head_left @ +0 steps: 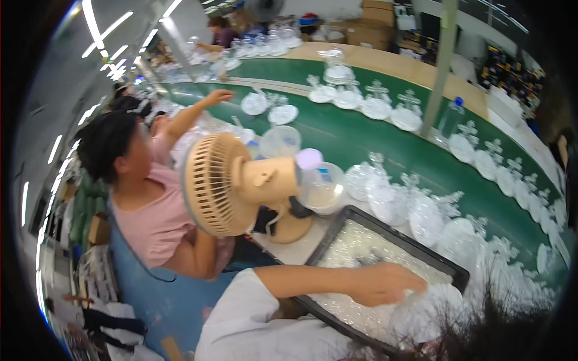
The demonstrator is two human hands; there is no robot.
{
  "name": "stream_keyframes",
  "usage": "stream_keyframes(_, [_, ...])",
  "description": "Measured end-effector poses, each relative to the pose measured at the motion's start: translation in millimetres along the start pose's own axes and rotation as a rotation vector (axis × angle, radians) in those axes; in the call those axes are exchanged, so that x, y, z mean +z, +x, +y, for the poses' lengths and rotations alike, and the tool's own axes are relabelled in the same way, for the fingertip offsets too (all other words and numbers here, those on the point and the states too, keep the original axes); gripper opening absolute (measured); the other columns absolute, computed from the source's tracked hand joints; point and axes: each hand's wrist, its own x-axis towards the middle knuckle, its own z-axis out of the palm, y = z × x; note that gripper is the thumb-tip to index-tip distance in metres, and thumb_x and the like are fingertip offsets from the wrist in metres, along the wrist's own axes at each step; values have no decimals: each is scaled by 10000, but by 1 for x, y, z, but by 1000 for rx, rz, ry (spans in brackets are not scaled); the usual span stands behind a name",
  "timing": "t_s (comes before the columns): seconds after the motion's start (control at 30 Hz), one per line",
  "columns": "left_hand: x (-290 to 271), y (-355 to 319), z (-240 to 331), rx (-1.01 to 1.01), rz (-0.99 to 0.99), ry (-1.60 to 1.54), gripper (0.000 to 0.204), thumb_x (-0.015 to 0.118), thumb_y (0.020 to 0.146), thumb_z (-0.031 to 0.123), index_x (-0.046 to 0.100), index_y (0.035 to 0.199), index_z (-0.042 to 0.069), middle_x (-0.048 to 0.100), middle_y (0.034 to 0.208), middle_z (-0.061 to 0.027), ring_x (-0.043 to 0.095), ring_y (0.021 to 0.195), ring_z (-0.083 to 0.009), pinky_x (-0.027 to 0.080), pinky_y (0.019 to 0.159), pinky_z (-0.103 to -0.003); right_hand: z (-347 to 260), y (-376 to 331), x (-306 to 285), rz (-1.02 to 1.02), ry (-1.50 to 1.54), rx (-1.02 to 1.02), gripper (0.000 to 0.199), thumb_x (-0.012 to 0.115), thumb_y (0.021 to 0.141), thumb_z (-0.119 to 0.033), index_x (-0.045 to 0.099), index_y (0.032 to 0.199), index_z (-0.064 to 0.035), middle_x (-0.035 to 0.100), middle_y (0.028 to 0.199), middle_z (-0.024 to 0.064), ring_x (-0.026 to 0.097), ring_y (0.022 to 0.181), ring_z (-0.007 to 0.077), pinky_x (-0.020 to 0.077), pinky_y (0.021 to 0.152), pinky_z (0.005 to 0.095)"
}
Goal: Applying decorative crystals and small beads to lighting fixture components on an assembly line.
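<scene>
My left hand [385, 285] reaches over a black-rimmed rectangular tray [404, 236] filled with a pale, glittering material [355, 240], which may be clear beads or flakes. Its fingers are bent and close together, with the tips turned down and partly hidden. At the fingertips is a white, translucent round piece [430, 310], blurred and overlapping the tray's near right corner. Whether the fingers grip this piece or the loose material does not show. My right hand is out of sight; dark hair covers the lower right.
Beyond the tray, a green conveyor [337, 135] carries clear snowflake-topped ornaments on round bases [376, 108]. More ornaments [427, 219] crowd the tray's right side. A beige fan [220, 183] and a clear plastic tub [322, 188] stand left. A co-worker in pink [159, 210] reaches toward the conveyor.
</scene>
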Motion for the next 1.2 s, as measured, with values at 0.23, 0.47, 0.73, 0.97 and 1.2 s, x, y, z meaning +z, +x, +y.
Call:
stream_keyframes(0.23, [-9, 3, -9, -202, -5, 94, 336, 498, 987, 182, 564, 1264, 3, 593, 1284, -193, 573, 1172, -378, 462, 992, -436, -75, 43, -35, -2, 403, -49, 289, 692, 908, -235, 541, 1019, -15, 522, 752, 49, 498, 584, 107, 400, 492, 247])
stream_keyframes(0.47, [-6, 0, -11, -287, -236, 239, 250, 528, 962, 191, 606, 1130, 23, 632, 1096, -151, 611, 1023, -339, 493, 885, -436, -188, 176, -39, -66, -828, -693, 340, 509, 956, -118, 596, 1246, 37, 601, 1051, 143, 540, 822, 194, 424, 677, 295])
stream_keyframes(0.73, [2, -5, -19, -273, -360, 282, 242, 546, 934, 212, 633, 1080, 40, 645, 991, -149, 645, 927, -352, 514, 807, -464, -166, 384, 106, -516, -486, 59, 240, 659, 896, -159, 724, 1032, 28, 634, 684, 15, 463, 509, 44, 359, 457, 210])
stream_keyframes(0.97, [-7, -5, -27, -422, -411, 324, 253, 553, 920, 190, 630, 1109, 40, 656, 984, -158, 646, 914, -356, 517, 792, -464, -17, 473, 212, -845, -1011, 88, 154, 661, 747, -102, 697, 729, 47, 644, 606, 132, 612, 474, 173, 483, 421, 335])
stream_keyframes(1.2, [-10, -9, -33, -433, -406, 331, 213, 558, 920, 200, 630, 1063, 59, 651, 952, -151, 647, 901, -353, 519, 779, -472, -3, 460, 256, -988, -1051, 237, 222, 636, 805, -114, 683, 940, 55, 695, 930, 198, 717, 717, 261, 593, 610, 377])
